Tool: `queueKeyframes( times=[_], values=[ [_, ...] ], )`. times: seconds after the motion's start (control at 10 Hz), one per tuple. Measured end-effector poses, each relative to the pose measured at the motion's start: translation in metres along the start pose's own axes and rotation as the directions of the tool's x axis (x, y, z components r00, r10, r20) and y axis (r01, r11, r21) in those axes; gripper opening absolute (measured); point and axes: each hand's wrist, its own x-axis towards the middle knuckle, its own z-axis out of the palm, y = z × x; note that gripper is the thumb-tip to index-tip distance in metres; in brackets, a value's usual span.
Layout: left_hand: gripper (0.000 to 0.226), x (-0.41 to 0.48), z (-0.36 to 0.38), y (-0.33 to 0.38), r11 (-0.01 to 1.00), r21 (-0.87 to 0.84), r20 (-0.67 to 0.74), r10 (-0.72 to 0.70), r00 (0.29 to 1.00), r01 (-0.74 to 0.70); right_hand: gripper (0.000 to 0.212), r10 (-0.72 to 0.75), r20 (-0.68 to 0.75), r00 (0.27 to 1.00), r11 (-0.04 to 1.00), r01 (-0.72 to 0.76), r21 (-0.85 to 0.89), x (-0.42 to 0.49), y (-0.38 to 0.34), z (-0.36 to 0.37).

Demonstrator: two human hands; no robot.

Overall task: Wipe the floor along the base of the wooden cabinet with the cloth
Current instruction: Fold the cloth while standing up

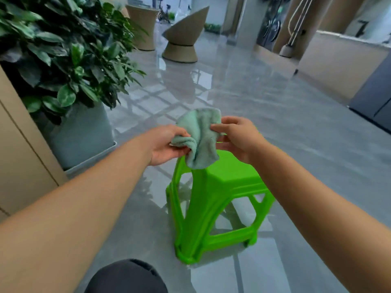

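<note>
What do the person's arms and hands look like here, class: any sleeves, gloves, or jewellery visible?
Both forearms are bare up to the frame edge, with no sleeves visible. The left hand and right hand wear no gloves, and no rings, watch, or bracelets can be seen.

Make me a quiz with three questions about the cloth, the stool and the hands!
1. Where is the crumpled pale green cloth?
A. On the floor
B. Held in the air above the bright green plastic stool
C. In the pot of the plant

2. How many hands hold it?
A. None
B. One
C. Two

3. How does the stool stand?
A. Upright on its legs
B. Upside down
C. Lying on its side

Answers: 1 B, it hangs over the seat. 2 C, the left hand and right hand both pinch it. 3 A, its feet rest on the glossy grey tiled floor.
</note>
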Motion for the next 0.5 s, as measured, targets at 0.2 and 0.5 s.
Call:
queueKeyframes(
  times=[0.2, 0.5],
  values=[
    [0.015, 0.031, 0.028, -0.046, 0.997, -0.045, -0.079, -0.069, 0.994, 0.066, 0.022, 0.160, -0.257, 0.953, 0.987, -0.154, 0.045, 0.006, 0.044, -0.048],
    [0.008, 0.009, -0.017, -0.045, 1.000, -0.030, -0.221, -0.007, 0.975, 0.001, 0.033, -0.159, -0.386, 0.909, 0.620, -0.212, -0.755, 0.022, 0.071, -0.051]
  ],
)
